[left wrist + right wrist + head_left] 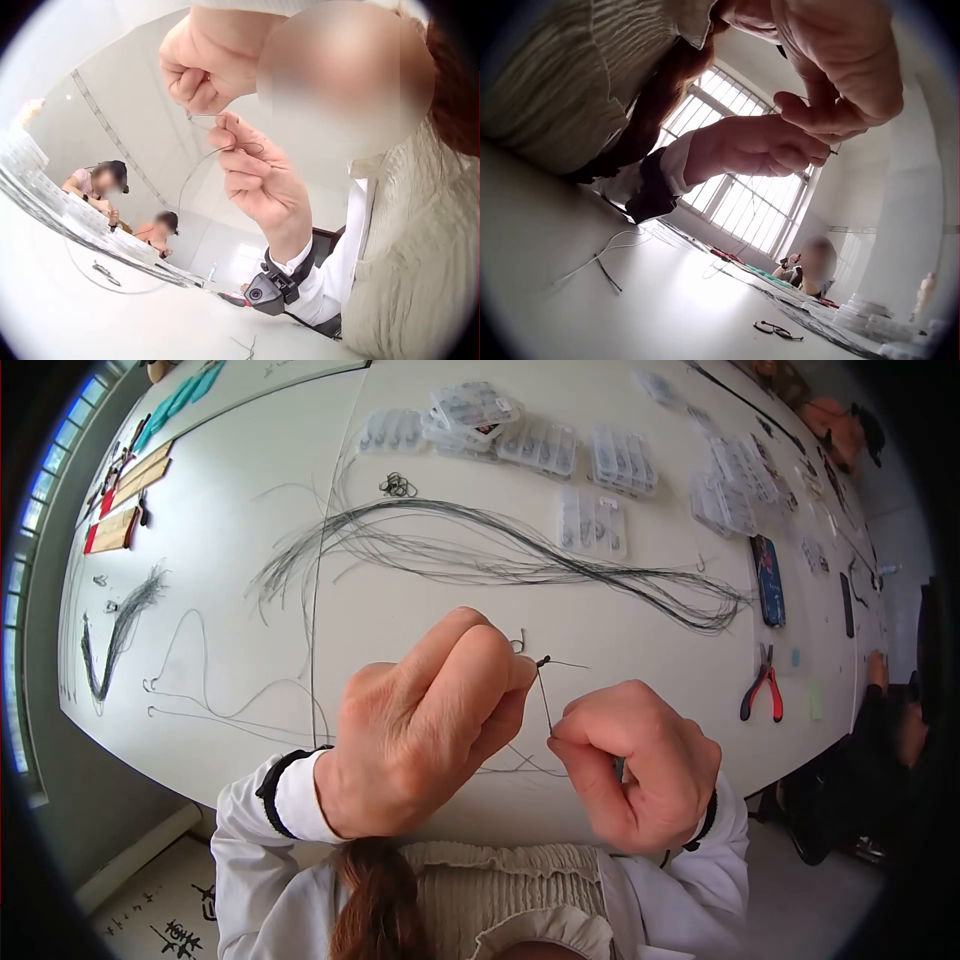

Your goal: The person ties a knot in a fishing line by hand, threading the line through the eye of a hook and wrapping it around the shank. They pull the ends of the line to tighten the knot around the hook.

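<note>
In the head view my left hand [430, 720] pinches a small dark knotted piece [543, 661] at its fingertips; what lies inside the grip is hidden. A short tail of line sticks out to the right of the knot. From there a thin dark fishing line [545, 700] runs taut down to my right hand [640, 760], whose thumb and forefinger pinch it. Both hands are raised close together over the near table. The left wrist view shows the fishing line [196, 166] curving away below the right fingers. Behind the left fingertips lies a small dark hook [518, 643].
A long bundle of dark line [480, 520] stretches across the table [420, 615]. Behind it stand clear plastic boxes [540, 445]. Red-handled pliers [763, 685] and a phone [768, 582] lie right. Hooked lines [205, 700] lie left. Other people [101, 184] sit farther off.
</note>
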